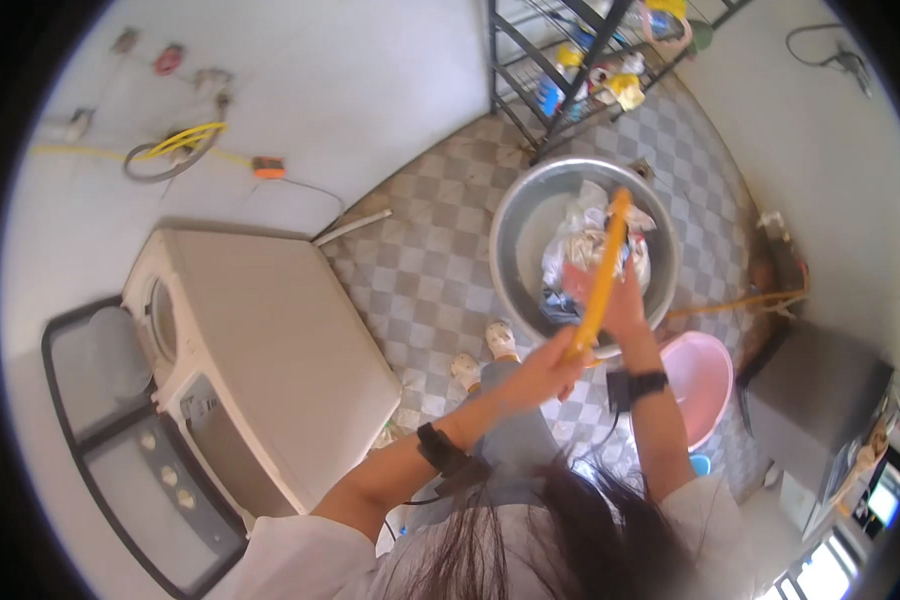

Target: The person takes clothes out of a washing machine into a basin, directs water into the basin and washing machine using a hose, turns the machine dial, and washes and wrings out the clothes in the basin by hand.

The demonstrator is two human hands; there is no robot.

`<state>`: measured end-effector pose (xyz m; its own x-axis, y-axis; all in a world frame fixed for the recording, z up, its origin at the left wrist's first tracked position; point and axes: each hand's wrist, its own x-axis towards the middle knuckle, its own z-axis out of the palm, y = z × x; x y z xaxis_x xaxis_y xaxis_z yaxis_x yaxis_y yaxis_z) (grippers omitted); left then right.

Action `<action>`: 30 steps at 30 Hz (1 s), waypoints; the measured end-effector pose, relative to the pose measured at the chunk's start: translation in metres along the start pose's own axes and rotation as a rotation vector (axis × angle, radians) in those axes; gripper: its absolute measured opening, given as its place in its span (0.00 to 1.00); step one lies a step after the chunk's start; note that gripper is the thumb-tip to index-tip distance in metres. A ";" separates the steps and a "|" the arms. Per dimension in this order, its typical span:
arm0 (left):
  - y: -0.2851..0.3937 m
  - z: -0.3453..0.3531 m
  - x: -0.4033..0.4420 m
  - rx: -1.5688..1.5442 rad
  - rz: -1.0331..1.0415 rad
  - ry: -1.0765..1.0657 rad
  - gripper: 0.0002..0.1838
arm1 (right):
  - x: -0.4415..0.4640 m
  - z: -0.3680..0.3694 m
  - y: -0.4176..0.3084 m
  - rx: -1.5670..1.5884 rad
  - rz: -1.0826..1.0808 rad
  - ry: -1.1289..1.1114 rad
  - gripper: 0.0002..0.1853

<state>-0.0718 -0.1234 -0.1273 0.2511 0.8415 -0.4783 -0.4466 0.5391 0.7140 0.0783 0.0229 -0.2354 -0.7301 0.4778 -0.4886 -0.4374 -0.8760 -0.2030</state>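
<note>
A yellow hose is gripped in my left hand, which is closed around it near the basin's front rim. From there the hose reaches up over a wide metal basin. Inside the basin lies a heap of wet-looking laundry, mostly white with some dark and patterned pieces. My right hand is down in the basin at the near side of the laundry, behind the hose. Its fingers look spread apart against the cloth, though the hose and blur hide part of them.
A pink tub stands right of the metal basin. To the left is a beige twin-tub washing machine with its lid raised. A black metal rack holds bottles and cloths at the back. A dark cabinet is on the right.
</note>
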 end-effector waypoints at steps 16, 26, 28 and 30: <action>-0.092 -0.067 -0.089 0.075 0.068 0.228 0.33 | 0.034 0.237 0.045 -0.693 0.105 0.174 0.15; 0.102 -0.210 -0.241 -1.324 0.857 -0.092 0.37 | -0.097 0.393 0.243 -1.349 0.290 -0.507 0.17; 0.112 -0.249 -0.280 -1.383 0.864 0.087 0.22 | -0.110 0.416 0.269 -1.390 0.359 -0.528 0.17; 0.133 -0.246 -0.334 -1.259 0.928 0.147 0.17 | -0.112 0.427 0.290 -1.447 0.434 -0.564 0.18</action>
<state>-0.4263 -0.3414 0.0016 -0.5563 0.7989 -0.2287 -0.8116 -0.5814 -0.0565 -0.1913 -0.2562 0.1228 -0.8939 -0.1346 -0.4276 0.4425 -0.1127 -0.8897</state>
